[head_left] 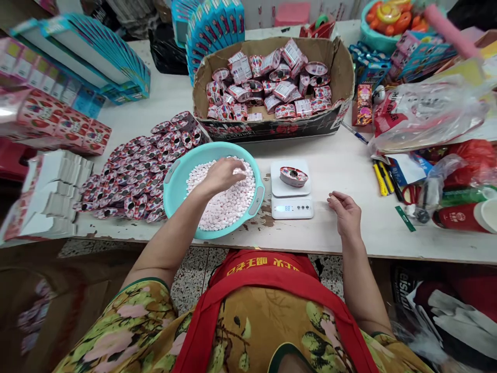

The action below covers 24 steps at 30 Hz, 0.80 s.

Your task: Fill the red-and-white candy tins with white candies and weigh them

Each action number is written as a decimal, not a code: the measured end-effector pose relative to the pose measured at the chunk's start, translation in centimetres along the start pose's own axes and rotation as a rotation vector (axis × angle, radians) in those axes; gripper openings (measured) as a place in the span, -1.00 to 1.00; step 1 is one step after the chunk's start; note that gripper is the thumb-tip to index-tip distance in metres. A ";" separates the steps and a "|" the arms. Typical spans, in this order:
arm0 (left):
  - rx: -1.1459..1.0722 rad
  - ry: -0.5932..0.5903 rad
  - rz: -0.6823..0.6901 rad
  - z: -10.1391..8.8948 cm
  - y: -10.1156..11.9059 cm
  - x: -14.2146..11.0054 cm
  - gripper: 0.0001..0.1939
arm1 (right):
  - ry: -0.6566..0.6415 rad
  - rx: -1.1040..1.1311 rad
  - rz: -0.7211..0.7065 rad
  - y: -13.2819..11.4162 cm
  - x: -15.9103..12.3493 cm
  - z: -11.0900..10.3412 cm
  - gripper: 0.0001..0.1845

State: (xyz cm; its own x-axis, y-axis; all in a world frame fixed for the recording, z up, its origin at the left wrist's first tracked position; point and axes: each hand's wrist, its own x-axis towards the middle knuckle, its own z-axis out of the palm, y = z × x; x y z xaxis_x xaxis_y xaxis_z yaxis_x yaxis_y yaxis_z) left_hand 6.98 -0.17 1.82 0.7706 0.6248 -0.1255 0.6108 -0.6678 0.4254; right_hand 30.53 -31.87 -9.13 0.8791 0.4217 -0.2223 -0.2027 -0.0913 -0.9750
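Note:
My left hand (224, 174) reaches into a turquoise basin (173, 181) full of small pink-white candies (225, 207), fingers curled down among them as if pinching some. What they grip is hidden. My right hand (345, 215) rests on the white table (341, 166), right of a small white digital scale (291, 203), fingers loosely curled and holding nothing. A small round open tin (293, 176) sits on the scale's pan.
A cardboard box (341, 67) of wrapped tins stands behind the scale. Rows of flat round lids (135, 171) lie left of the basin, with white cartons (50, 197) further left. Plastic bags, pens and red jars (458, 215) crowd the right side.

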 end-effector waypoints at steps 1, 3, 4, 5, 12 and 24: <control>0.029 0.034 0.059 0.4 1.0 0.6 -0.74 | 0.002 -0.004 0.004 -0.2 0.2 0.3 -0.44; 0.014 0.056 0.215 2.0 4.0 2.1 -0.61 | 0.010 -0.012 0.001 -0.9 0.6 1.2 -0.42; 0.002 0.019 0.322 3.3 5.7 3.1 -0.50 | 0.014 -0.014 -0.010 -1.3 0.8 1.8 -0.42; 0.018 -0.042 0.431 4.6 7.5 4.1 -0.41 | 0.011 -0.014 -0.026 -1.9 0.9 2.5 -0.42; 0.215 -0.092 0.495 5.2 11.1 7.4 -0.60 | -0.057 -0.006 -0.125 -4.0 0.8 5.8 -0.45; 0.284 0.335 -0.455 -5.2 -10.8 -24.6 -0.68 | -0.572 -0.231 -0.580 -2.5 -11.4 10.9 -0.82</control>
State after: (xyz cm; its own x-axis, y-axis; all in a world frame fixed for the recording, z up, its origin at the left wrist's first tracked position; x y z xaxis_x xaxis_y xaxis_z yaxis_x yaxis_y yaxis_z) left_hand -19.51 -6.21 4.99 0.3515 0.9336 0.0692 0.9240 -0.3578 0.1349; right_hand 16.34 -26.63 -4.14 0.4502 0.8447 0.2896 0.3609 0.1245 -0.9243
